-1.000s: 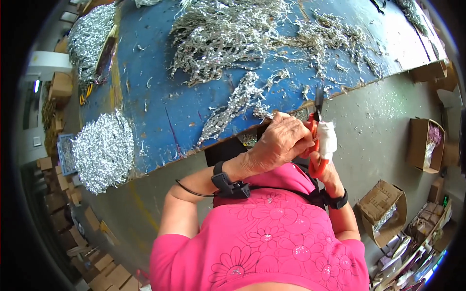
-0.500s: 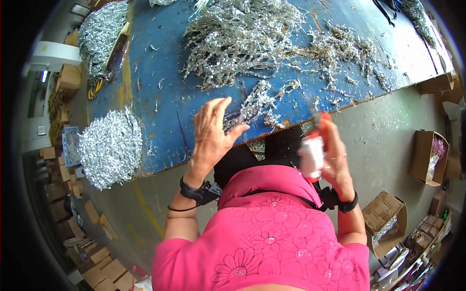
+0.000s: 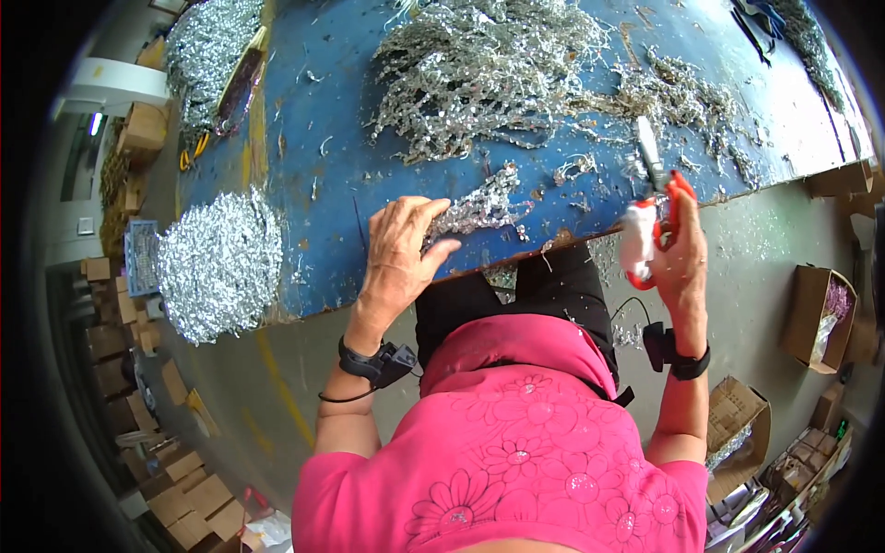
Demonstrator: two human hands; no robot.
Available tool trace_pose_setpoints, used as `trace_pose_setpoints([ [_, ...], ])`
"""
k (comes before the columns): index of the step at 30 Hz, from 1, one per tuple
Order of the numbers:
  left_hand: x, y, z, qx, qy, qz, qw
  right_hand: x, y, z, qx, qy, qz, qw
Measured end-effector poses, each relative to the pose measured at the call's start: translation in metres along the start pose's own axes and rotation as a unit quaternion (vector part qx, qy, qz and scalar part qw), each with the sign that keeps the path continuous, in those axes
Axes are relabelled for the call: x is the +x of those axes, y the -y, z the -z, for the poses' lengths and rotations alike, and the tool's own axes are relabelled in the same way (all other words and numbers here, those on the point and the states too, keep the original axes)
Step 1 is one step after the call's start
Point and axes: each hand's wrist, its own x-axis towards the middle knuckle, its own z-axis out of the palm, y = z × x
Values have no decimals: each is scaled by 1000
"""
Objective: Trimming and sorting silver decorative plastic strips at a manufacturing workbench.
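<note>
In my right hand is a pair of scissors with red handles, one loop wrapped in white. The blades point away from me, over the table's front edge. My left hand rests at the near edge of the table, thumb and fingers apart, around the near end of a small bunch of silver tinsel. No firm grip on that bunch shows. Beyond it lies a large tangled heap of silver tinsel, and a thinner, duller tinsel strip trails off to the right.
The worn blue table carries scraps of tinsel. On its left sit a round silver tinsel bundle and a larger silver pile, with yellow-handled scissors near it. Cardboard boxes stand on the floor both sides.
My right hand has moved right and away from me with the scissors, whose blades now show over the table edge. My left hand stays by the small tinsel bunch, which has shifted slightly.
</note>
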Motion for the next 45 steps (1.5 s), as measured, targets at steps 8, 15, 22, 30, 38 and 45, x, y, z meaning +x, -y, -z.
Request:
trace_pose_setpoints([
  [8,28,-14,-24,-8,-22,-28,999,59,0,25,-214,6,71,974],
  [15,45,-13,0,-516,17,158,841,83,-23,30,-242,98,73,962],
  [22,47,2,-3,-462,124,205,854,87,-29,45,-194,127,51,971],
  [30,39,9,-9,-594,114,238,760,71,6,30,-268,-15,64,961],
  [38,36,-12,1,-464,113,210,853,19,75,-73,213,131,50,967],
  [45,31,-25,1,-380,90,147,909,24,71,-93,294,182,-29,938],
])
